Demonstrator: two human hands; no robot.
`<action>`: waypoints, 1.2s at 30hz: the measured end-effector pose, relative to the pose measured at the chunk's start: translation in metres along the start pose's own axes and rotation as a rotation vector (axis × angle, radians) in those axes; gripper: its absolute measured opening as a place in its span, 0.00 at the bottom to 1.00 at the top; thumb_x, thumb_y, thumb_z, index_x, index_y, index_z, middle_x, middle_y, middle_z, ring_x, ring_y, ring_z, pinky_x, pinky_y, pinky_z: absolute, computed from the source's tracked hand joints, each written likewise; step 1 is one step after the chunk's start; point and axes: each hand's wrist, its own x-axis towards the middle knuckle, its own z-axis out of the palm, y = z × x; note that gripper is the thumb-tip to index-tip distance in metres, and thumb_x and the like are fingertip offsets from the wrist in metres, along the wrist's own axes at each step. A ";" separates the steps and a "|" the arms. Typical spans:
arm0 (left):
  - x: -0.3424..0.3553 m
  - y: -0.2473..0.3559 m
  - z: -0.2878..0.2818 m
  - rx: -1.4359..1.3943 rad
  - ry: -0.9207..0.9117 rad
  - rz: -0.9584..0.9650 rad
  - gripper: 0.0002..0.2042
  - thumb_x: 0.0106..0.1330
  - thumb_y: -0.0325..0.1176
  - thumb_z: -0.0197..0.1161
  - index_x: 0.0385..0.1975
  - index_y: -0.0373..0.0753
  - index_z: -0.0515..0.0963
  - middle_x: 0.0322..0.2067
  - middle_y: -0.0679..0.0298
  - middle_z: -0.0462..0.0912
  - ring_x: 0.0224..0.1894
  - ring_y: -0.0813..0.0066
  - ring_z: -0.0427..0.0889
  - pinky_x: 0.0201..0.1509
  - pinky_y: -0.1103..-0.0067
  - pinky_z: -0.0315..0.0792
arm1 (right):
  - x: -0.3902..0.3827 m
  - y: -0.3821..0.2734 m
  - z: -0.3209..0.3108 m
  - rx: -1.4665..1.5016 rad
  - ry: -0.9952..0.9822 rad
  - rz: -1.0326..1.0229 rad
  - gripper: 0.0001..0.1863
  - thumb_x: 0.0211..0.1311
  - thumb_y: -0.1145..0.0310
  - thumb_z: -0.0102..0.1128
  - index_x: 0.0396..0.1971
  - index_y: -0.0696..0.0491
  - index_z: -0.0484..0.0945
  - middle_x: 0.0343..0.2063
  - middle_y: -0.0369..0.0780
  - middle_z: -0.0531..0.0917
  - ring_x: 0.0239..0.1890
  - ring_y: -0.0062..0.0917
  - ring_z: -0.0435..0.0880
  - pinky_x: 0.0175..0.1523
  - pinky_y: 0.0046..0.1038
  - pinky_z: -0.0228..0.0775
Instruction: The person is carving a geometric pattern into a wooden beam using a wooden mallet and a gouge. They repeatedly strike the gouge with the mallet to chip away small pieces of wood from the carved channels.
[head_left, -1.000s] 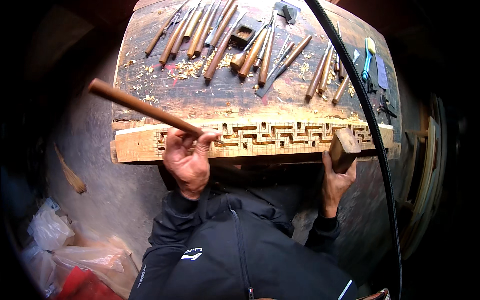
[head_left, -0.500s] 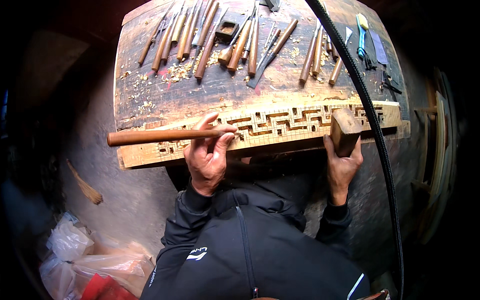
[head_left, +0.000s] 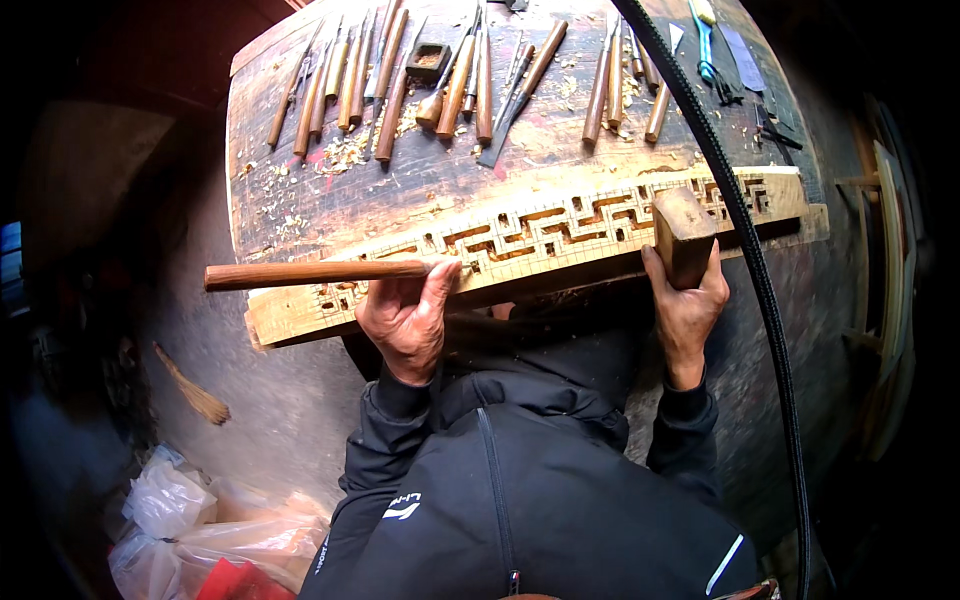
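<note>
A long pale wooden strip point(head_left: 560, 230) carved with an openwork key pattern lies along the near edge of a worn workbench point(head_left: 440, 180). My left hand point(head_left: 405, 315) grips a wooden-handled chisel point(head_left: 310, 273) lying level across the strip's left part, its handle pointing left. My right hand point(head_left: 685, 305) holds a blocky wooden mallet point(head_left: 682, 232) upright against the strip's right part.
Several wooden-handled chisels point(head_left: 400, 85) lie in rows at the back of the bench among wood shavings point(head_left: 345, 155). A thick black cable point(head_left: 740, 250) runs down the right side. Plastic bags point(head_left: 190, 520) and a small brush point(head_left: 195, 395) sit on the floor at left.
The chisel in my left hand has swung from a raised slant down to level across the strip. My right hand and the mallet have stayed at the strip's right part.
</note>
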 end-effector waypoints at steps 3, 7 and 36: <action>0.001 0.000 0.000 0.016 -0.002 -0.019 0.10 0.71 0.16 0.74 0.49 0.30 0.84 0.41 0.58 0.93 0.42 0.73 0.93 0.52 0.76 0.89 | 0.000 -0.002 -0.001 -0.019 -0.006 -0.006 0.31 0.59 0.69 0.87 0.58 0.66 0.82 0.42 0.51 0.93 0.44 0.38 0.95 0.50 0.35 0.84; 0.001 -0.002 0.003 -0.020 0.018 -0.026 0.11 0.70 0.14 0.74 0.49 0.27 0.84 0.40 0.56 0.93 0.42 0.72 0.93 0.52 0.75 0.90 | 0.000 0.000 -0.001 -0.029 0.004 -0.014 0.32 0.58 0.68 0.87 0.59 0.66 0.82 0.42 0.51 0.93 0.44 0.38 0.95 0.50 0.35 0.84; 0.014 0.011 0.010 0.704 -0.169 0.320 0.11 0.67 0.26 0.81 0.43 0.35 0.85 0.30 0.57 0.90 0.29 0.69 0.89 0.37 0.74 0.80 | 0.104 -0.158 0.010 -0.089 -0.040 -0.843 0.33 0.56 0.73 0.81 0.65 0.54 0.83 0.52 0.48 0.91 0.49 0.45 0.93 0.55 0.39 0.86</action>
